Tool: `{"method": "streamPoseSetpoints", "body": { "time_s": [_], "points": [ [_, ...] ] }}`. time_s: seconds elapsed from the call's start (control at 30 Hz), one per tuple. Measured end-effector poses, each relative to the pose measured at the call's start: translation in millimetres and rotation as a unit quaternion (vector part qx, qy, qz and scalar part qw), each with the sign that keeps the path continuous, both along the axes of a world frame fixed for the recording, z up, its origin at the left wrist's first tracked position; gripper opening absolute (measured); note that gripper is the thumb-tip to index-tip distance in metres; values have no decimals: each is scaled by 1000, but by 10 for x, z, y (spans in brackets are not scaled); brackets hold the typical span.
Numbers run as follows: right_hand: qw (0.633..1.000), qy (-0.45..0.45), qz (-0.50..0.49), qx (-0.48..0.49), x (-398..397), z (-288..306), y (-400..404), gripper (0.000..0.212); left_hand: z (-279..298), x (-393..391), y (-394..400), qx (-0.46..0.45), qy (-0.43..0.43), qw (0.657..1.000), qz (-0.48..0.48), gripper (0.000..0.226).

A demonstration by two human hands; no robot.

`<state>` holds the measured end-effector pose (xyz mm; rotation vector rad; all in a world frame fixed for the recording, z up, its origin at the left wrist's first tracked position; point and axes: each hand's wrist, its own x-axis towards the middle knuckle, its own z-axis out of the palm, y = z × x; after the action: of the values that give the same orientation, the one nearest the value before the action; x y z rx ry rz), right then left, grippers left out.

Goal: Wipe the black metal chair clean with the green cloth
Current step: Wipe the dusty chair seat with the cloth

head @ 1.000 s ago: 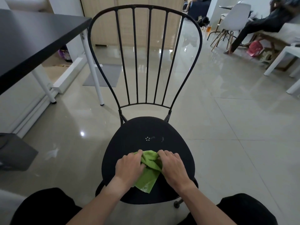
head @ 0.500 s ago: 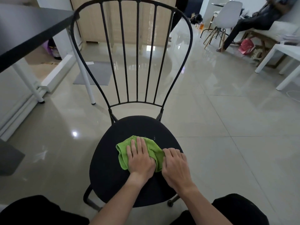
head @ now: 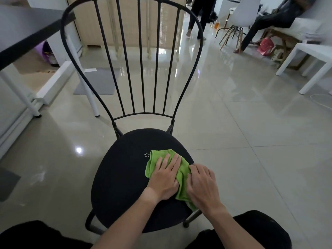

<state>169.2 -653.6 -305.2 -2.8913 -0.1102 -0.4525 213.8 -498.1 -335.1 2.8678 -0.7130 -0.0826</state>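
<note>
Pressing flat with the left hand (head: 166, 175), fingers straight on the green cloth (head: 162, 159), bracing with the right hand (head: 202, 186), fingers loosely bent over the cloth's right edge, both working the near right part of the black chair (head: 124, 177) seat on the glossy tiled floor (head: 251, 141).

The glossy tiled floor (head: 233, 133) is carrying the black metal chair (head: 125, 186), a grey mat (head: 98, 81), a black-topped table (head: 27, 31) and a white chair (head: 240, 17).
</note>
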Motion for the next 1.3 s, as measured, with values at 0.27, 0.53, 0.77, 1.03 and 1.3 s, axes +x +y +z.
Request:
{"method": "streamPoseSetpoints", "body": {
  "time_s": [0.27, 0.53, 0.77, 1.03, 1.3],
  "points": [
    [1000, 9, -1, 23, -180, 5, 91, 27, 13, -717, 266, -14, -22, 998, -50, 67],
    [1000, 17, 19, 3, -352, 47, 181, 32, -64, -1400, 382, -25, 0, 999, -42, 65],
    [997, 19, 79, -4, -502, 32, 308, 29, -31, -1688, 722, -100, 18, 993, -55, 61],
    [989, 57, 137, 24, -590, 69, 581, 21, 305, -1638, 935, -414, 130, 895, 104, 34],
    [977, 65, 180, 96, -721, 202, 586, 22, 582, -1395, 927, -599, 187, 717, 305, 23]
  ]
}}
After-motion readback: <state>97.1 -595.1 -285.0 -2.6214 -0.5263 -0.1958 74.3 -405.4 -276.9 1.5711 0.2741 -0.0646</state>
